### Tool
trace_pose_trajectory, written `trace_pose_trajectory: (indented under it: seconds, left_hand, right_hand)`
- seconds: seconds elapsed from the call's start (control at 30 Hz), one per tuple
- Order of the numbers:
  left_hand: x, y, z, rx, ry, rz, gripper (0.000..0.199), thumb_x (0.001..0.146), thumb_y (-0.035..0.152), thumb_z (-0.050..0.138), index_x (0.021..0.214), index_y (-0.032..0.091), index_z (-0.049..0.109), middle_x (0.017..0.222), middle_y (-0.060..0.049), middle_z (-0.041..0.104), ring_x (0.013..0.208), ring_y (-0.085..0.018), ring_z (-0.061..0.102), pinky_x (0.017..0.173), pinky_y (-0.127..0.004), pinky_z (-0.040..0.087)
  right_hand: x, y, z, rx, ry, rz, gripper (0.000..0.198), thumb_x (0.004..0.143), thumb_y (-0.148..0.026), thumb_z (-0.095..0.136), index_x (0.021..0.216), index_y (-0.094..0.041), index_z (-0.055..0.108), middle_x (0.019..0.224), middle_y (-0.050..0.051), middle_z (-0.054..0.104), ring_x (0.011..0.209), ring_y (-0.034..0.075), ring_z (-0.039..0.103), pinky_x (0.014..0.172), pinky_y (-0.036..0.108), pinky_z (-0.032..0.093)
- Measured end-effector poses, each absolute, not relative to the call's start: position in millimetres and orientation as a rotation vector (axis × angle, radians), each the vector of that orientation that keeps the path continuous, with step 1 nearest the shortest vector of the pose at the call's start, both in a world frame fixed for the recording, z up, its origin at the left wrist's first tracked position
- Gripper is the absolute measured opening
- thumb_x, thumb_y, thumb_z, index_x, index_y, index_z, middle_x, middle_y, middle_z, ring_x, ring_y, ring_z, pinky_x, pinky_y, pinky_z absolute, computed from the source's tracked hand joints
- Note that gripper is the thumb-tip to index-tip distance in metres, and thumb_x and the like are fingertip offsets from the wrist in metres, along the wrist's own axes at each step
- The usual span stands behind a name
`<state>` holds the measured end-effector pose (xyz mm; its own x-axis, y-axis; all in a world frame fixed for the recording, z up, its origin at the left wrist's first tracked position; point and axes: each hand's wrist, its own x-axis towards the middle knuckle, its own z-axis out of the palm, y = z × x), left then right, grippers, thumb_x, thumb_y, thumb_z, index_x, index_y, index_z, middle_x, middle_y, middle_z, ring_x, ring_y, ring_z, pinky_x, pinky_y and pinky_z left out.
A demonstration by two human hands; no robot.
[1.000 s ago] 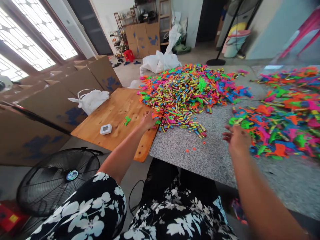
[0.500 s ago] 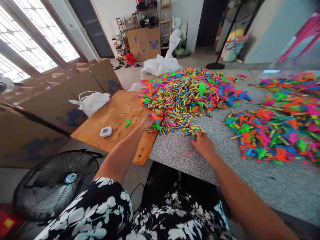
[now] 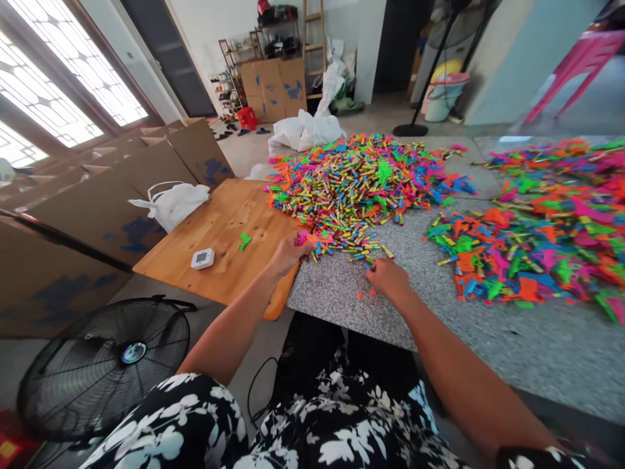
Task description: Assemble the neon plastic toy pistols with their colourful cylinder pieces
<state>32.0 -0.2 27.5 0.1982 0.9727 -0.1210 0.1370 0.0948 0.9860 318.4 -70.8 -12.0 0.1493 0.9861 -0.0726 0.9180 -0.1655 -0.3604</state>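
Observation:
My left hand (image 3: 288, 254) is closed around pink and orange plastic toy pieces (image 3: 315, 241), which look like small toy guns, at the near left edge of the big pile. My right hand (image 3: 389, 279) pinches a small wrapped tube (image 3: 370, 262) at the pile's front edge; its fingertips partly hide it. In front of both hands spreads the pile of bright tubes and toy pieces (image 3: 336, 185). Two small orange bits (image 3: 360, 296) lie on the speckled stone tabletop (image 3: 332, 293), left of my right hand. On the wooden board (image 3: 229, 215) rests one green toy gun (image 3: 245, 241).
A white digital timer (image 3: 202, 258) and a white plastic bag (image 3: 176, 202) lie on the board. More toy pieces (image 3: 527, 260) are heaped at right. Cardboard boxes (image 3: 112, 195) and a black fan (image 3: 107, 368) stand at left. White sacks (image 3: 305, 130) sit behind the pile.
My left hand has moved right and nearer, and pink and orange pieces now show in its grip. My right hand stays at the pile's front edge. The view has shifted slightly.

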Motion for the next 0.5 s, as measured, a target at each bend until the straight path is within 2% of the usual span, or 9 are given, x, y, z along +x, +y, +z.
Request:
trace_pose_trajectory:
  seconds: [0.13,0.23,0.37,0.5]
  left_hand:
    - [48.1,-20.7,24.6,1.397,1.122,0.787,0.052,0.072,0.053,0.089,0.100,0.019,0.061,0.064,0.005,0.061,0.051,-0.009,0.055,0.047,-0.020,0.036]
    - [58.9,-30.9,27.6,1.475,1.035,0.656,0.047,0.076,0.051,0.086,0.099,0.019,0.061,0.066,0.005,0.061,0.052,-0.008,0.055,0.048,-0.020,0.037]
    - [71.6,-37.2,36.5,1.475,0.977,0.685,0.044,0.077,0.048,0.085,0.098,0.019,0.060,0.070,0.004,0.063,0.056,-0.008,0.057,0.052,-0.020,0.041]
    - [79.2,-36.6,38.2,1.405,1.035,0.884,0.050,0.071,0.044,0.089,0.102,0.019,0.060,0.070,0.006,0.062,0.055,-0.008,0.053,0.053,-0.021,0.040]
  right_hand:
    - [310.6,-75.4,4.7,-1.719,-1.560,0.759,0.022,0.095,-0.042,0.058,0.090,-0.022,0.064,0.080,0.005,0.073,0.076,0.022,0.070,0.073,0.033,0.053]
    - [297.3,-82.7,19.0,-1.414,-1.522,0.815,0.024,0.092,-0.047,0.062,0.094,-0.024,0.060,0.081,0.002,0.073,0.071,0.020,0.067,0.069,0.032,0.052]
    - [281.5,-93.4,22.5,-1.410,-1.565,0.761,0.018,0.088,-0.042,0.065,0.090,-0.026,0.058,0.081,0.002,0.071,0.070,0.020,0.065,0.067,0.032,0.049]
    - [271.8,-104.5,9.4,-1.403,-1.513,0.857,0.026,0.090,-0.048,0.066,0.085,-0.026,0.055,0.073,0.000,0.066,0.066,0.019,0.061,0.064,0.032,0.047]
